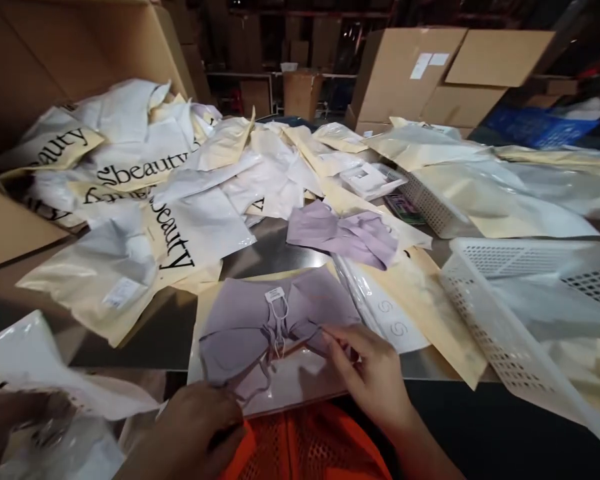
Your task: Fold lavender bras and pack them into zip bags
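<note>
A lavender bra (325,299) with a white hang tag (275,294) on a loop lies spread on a flat plastic bag (300,383) at the table's near edge. My right hand (367,367) pinches the bra's lower right edge between thumb and forefinger. At its lower left, my left hand (200,423) is closed at the bra's edge by a thin strap; its fingertips are partly hidden. Just beyond lies a second lavender bra (315,227), crumpled. White packets with a swirl print (395,313) rest to the right of the spread bra.
Printed mailing bags (145,170) spill from a large cardboard box (95,40) on the left. A white plastic basket (495,320) stands at right, with more bags (520,187) behind it. Another cardboard box (405,80) stands at the back. Plastic wrapping (55,373) lies at near left.
</note>
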The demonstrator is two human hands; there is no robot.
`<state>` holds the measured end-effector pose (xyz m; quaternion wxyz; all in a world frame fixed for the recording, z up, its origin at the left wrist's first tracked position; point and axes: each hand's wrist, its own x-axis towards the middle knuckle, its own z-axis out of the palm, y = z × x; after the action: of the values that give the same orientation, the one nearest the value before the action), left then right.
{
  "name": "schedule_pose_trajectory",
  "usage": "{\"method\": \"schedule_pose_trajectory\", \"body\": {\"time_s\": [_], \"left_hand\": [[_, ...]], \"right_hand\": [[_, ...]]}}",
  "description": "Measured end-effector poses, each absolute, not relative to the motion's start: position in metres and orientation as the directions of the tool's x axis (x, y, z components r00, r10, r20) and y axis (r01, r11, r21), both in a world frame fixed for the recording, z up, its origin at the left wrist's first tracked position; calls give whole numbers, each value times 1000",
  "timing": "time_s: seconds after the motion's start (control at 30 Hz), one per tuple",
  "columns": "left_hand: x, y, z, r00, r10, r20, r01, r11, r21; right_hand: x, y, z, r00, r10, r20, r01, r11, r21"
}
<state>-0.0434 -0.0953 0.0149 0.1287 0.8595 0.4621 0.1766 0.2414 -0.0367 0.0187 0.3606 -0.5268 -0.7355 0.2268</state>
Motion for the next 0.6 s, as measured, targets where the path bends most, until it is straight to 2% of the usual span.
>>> {"method": "schedule_pose_trajectory", "body": {"time_s": [0.07,0.17,0.2,0.27,0.3,0.37,0.47,0.5,0.53,0.6], "left_hand": [[-45,-91,27,416,870,263,795,-489,360],[-34,-65,33,247,877,412,887,-375,267],[-27,-52,31,226,892,390,915,-332,230],[-10,-29,22,205,957,205,959,-238,151],[-1,-20,17,173,980,100,977,-184,109],[15,-9,7,81,996,-26,996,-80,37],[31,-10,-3,-14,999,-37,1000,13,-15],[34,-12,-5,-26,999,-38,999,25,-27],[35,-14,-7,-33,998,-47,999,31,-42],[37,-17,-7,-36,997,-66,997,32,-70]], "right_hand": [[232,-17,16,-213,911,354,682,398,-614],[208,12,4,-289,931,222,830,360,-427],[199,18,0,-295,945,143,873,327,-361],[186,24,-6,-284,958,35,919,282,-275],[184,24,-7,-283,959,15,920,276,-278],[191,21,-5,-295,955,25,875,280,-394],[236,16,7,-237,971,35,718,199,-667],[258,15,12,-186,982,25,676,147,-722],[282,15,17,-122,992,15,661,92,-745],[328,16,24,51,999,-4,713,-39,-700]]}}
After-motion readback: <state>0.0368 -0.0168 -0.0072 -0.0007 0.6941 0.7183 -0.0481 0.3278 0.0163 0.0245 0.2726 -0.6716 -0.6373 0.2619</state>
